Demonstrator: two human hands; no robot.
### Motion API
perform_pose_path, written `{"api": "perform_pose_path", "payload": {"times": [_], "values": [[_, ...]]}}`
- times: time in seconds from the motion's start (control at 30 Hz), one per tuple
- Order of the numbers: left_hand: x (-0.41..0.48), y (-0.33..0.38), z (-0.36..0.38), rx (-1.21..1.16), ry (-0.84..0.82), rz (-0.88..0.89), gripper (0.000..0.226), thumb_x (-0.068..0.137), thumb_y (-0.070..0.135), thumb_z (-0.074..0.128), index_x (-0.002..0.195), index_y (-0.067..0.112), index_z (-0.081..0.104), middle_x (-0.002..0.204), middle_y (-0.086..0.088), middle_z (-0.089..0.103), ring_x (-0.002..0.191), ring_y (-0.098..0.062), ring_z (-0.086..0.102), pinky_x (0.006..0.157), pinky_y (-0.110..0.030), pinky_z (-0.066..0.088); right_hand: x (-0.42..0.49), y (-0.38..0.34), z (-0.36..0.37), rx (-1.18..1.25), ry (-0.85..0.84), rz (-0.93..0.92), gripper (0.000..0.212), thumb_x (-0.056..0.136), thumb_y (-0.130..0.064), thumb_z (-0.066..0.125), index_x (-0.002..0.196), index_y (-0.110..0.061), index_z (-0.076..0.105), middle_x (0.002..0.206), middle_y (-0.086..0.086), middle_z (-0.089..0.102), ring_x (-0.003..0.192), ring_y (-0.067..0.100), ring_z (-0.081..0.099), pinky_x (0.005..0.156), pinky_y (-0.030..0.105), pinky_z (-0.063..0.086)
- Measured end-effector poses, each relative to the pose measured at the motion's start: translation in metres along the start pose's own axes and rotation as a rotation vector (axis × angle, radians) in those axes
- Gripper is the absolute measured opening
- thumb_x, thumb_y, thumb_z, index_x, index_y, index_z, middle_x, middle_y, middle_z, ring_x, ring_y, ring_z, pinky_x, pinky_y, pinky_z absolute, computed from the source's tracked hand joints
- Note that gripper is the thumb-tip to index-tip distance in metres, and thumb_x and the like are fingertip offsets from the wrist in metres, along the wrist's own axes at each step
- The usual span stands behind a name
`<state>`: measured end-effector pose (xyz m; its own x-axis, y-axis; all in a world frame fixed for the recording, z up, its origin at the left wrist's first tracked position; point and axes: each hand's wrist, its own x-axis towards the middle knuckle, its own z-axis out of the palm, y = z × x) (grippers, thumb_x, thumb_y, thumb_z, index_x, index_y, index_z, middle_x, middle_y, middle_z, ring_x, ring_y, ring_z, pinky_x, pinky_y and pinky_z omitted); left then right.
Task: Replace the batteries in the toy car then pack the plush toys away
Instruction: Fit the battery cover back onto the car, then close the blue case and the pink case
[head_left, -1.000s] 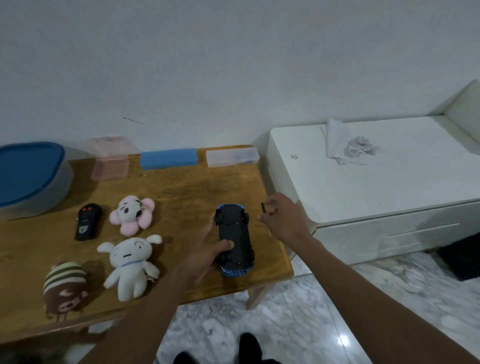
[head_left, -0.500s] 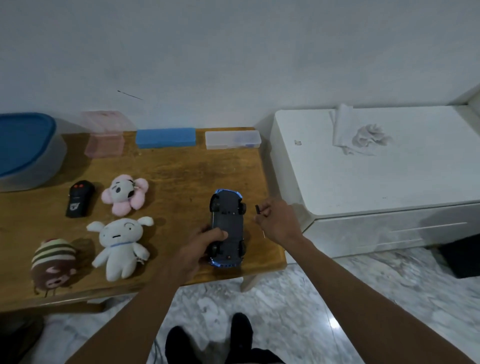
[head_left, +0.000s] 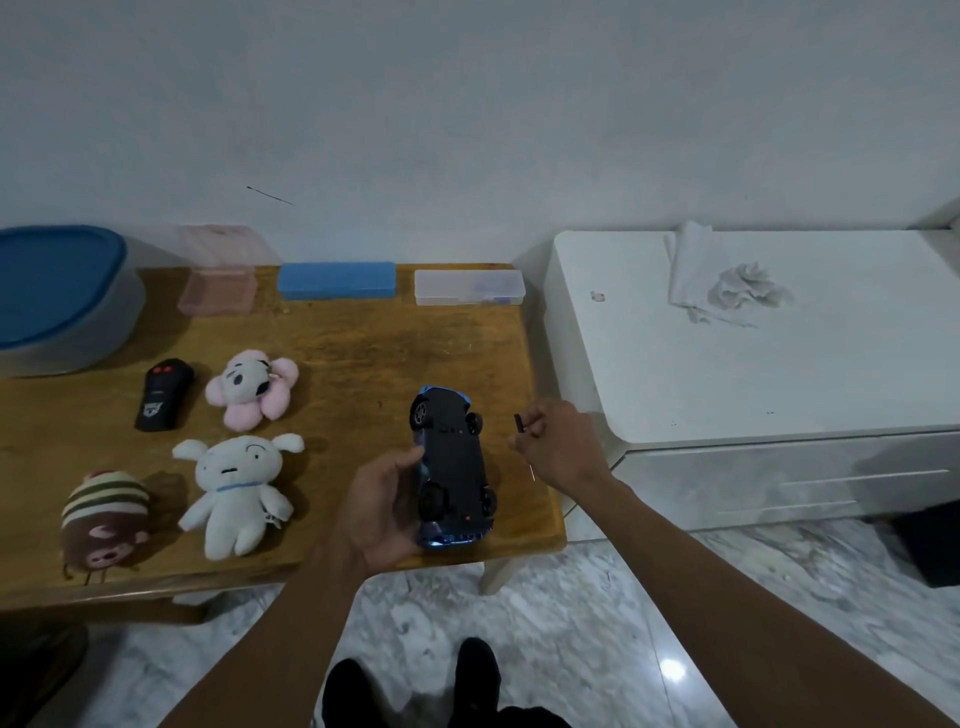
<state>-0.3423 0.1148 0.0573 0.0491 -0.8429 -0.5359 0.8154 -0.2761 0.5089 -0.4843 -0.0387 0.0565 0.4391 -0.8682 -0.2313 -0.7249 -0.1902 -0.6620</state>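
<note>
Head view: left of the toy car (head_left: 453, 462), my left hand (head_left: 382, 512) wraps it belly-up near the table (head_left: 363, 353) corner. Right of it, my right hand (head_left: 558, 447) pinches a small black piece (head_left: 518, 421); I might drop it off the edge.

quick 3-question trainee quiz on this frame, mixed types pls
1. True or false: the toy car lies with its underside up.
2. How many plush toys are on the table?
3. Which hand has the car in its grip? A) left hand B) right hand C) neither

Key:
1. True: the dark chassis and all wheels face the camera.
2. Three: the pink plush, the white plush and the striped brown plush.
3. A. The right hand pinches a small dark piece beside the car.
</note>
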Motion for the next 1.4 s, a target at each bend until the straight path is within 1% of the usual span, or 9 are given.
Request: {"api": "perform_pose_path", "payload": {"times": [0.1,0.2,0.33,0.43,0.53,0.63,0.97,1.17,1.4], "values": [[0.000,-0.003,-0.003,-0.011,-0.048,0.022,0.058,0.058,0.031,0.088,0.108,0.007,0.071,0.102,-0.018,0.069,0.091,-0.034,0.067,0.090,-0.049,0.054,0.000,0.000,0.000,0.013,-0.011,-0.007,0.019,0.079,-0.023,0.076,0.087,-0.020,0.059,0.066,-0.009,0.053,0.069,0.012,0.057,0.057,0.021,0.041],[0.003,-0.002,0.000,-0.015,0.028,0.003,0.056,0.061,0.028,0.086,0.108,0.006,0.066,0.094,-0.017,0.066,0.089,-0.034,0.064,0.093,-0.051,0.049,0.000,-0.002,0.000,0.008,-0.021,-0.023,0.019,0.080,-0.021,0.075,0.090,-0.018,0.059,0.068,-0.009,0.054,0.067,0.009,0.055,0.053,0.017,0.036],[0.016,0.004,0.014,0.562,0.457,-0.023,0.056,0.055,0.036,0.085,0.104,0.014,0.067,0.089,-0.007,0.074,0.081,-0.025,0.071,0.082,-0.043,0.058,0.002,0.000,0.004,-0.007,-0.021,-0.020,0.020,0.080,-0.024,0.075,0.093,-0.019,0.061,0.070,-0.008,0.057,0.071,0.010,0.059,0.061,0.022,0.045],[0.023,0.003,0.025,0.943,0.782,0.089,0.038,0.066,0.037,0.081,0.090,0.013,0.065,0.080,-0.002,0.066,0.067,-0.013,0.061,0.055,-0.025,0.050,0.002,0.004,0.006,0.000,-0.026,-0.017,0.020,0.079,-0.026,0.076,0.092,-0.020,0.061,0.069,-0.008,0.059,0.073,0.012,0.061,0.067,0.027,0.051],[0.040,-0.002,0.019,1.307,0.975,0.105,0.071,0.067,0.053,0.077,0.118,0.008,0.055,0.104,-0.005,0.060,0.093,-0.019,0.060,0.074,-0.025,0.047,0.002,0.007,0.006,0.012,-0.042,-0.019,0.019,0.079,-0.023,0.075,0.092,-0.019,0.061,0.066,-0.009,0.056,0.070,0.011,0.060,0.062,0.021,0.046],[0.057,-0.006,0.005,1.483,0.998,-0.027,0.105,0.060,0.070,0.070,0.136,0.005,0.038,0.132,-0.014,0.049,0.119,-0.029,0.051,0.096,-0.035,0.046,0.003,0.010,0.003,0.003,-0.028,-0.031,0.017,0.078,-0.022,0.076,0.088,-0.019,0.062,0.063,-0.012,0.053,0.070,0.011,0.060,0.064,0.023,0.048],[0.066,-0.009,0.000,1.527,0.978,-0.028,0.095,0.063,0.068,0.069,0.133,0.009,0.044,0.129,-0.014,0.051,0.117,-0.029,0.053,0.097,-0.043,0.048,0.006,0.017,-0.004,0.035,-0.030,-0.016,0.020,0.078,-0.024,0.078,0.090,-0.017,0.064,0.067,-0.006,0.062,0.072,0.015,0.066,0.069,0.030,0.056],[0.070,-0.010,-0.009,1.396,1.047,-0.027,0.129,0.036,0.094,0.046,0.135,0.011,0.040,0.126,-0.012,0.048,0.111,-0.028,0.053,0.090,-0.041,0.049,0.009,0.011,-0.004,0.017,-0.033,-0.015,0.022,0.079,-0.026,0.076,0.095,-0.018,0.064,0.068,-0.009,0.058,0.072,0.013,0.065,0.062,0.023,0.049],[0.034,0.043,0.001,1.682,0.960,0.321,0.069,0.081,0.066,0.041,0.120,0.009,0.049,0.123,-0.015,0.051,0.106,-0.030,0.053,0.087,-0.044,0.050,0.025,-0.032,0.001,-0.014,-0.105,-0.122,0.023,0.083,-0.029,0.071,0.103,-0.017,0.068,0.091,-0.001,0.070,0.082,0.013,0.064,0.074,0.029,0.054]]}}
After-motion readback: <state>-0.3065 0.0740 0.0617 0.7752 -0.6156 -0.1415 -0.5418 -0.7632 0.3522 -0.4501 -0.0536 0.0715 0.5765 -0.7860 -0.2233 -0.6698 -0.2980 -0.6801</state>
